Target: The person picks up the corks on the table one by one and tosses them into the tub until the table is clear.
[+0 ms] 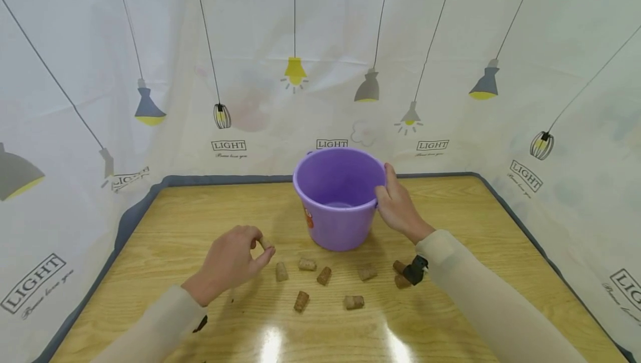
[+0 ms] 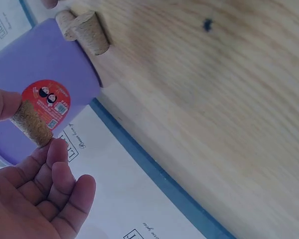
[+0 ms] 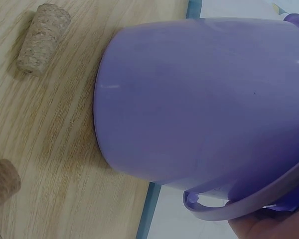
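A cork [image 2: 32,124] is pinched between the thumb and fingertips of my left hand [image 1: 230,257], held up just left of a purple plastic bucket [image 1: 338,229]. My right hand [image 1: 398,207] grips the bucket's rim on its right side, thumb near the inner edge. Along that side runs the bucket's purple handle [image 3: 269,196], partly behind the fingers in the right wrist view. The bucket stands upright; its inner wall and part of its bottom show. A red round sticker [image 2: 46,104] marks its side. In front lie several corks, among them a pale cork [image 1: 282,271] closest to my left hand.
The corks are spread over a wooden table [image 1: 200,207], including a darker cork [image 1: 301,301] near the front and a two-toned cork [image 1: 354,302]. Two corks lie under my right wrist. A white cloth [image 1: 270,18] printed with lamps surrounds the table.
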`<state>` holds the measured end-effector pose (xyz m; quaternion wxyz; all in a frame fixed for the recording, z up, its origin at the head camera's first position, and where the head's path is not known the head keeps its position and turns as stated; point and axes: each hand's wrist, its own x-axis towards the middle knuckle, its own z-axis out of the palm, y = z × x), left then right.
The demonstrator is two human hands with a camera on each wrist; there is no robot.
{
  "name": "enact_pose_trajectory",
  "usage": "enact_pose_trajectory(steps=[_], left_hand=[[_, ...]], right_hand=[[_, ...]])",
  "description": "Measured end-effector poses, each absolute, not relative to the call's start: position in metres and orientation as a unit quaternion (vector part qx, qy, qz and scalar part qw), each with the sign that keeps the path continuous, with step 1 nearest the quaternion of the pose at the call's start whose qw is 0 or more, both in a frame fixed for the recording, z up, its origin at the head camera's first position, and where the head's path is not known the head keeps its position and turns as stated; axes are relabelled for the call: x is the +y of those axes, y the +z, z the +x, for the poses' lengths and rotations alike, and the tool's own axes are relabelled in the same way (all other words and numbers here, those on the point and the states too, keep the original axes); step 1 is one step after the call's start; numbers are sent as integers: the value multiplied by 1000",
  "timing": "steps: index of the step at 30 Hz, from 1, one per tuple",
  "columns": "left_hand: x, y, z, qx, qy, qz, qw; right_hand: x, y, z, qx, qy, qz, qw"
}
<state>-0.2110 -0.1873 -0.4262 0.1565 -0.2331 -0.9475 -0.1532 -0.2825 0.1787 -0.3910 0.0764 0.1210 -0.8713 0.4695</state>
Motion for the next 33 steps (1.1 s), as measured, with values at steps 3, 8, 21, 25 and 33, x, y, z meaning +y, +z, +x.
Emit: enact_pose_trajectory(steps=[3, 8, 21, 25, 33], left_hand=[[-185, -422, -212, -946, -156, -233, 161], [-181, -415, -214, -942, -158, -240, 176], [-167, -392, -222, -914, -168, -280, 242], [-163, -385, -224, -910, -173, -284, 247], [-154, -372, -228, -897, -183, -294, 275]], right_hand=[[179, -391, -283, -870, 472, 121, 76], [178, -391, -283, -868, 476, 124, 76], [178, -390, -282, -873, 465, 122, 78], [177, -390, -282, -871, 470, 123, 76], [178, -390, -283, -869, 472, 124, 77]])
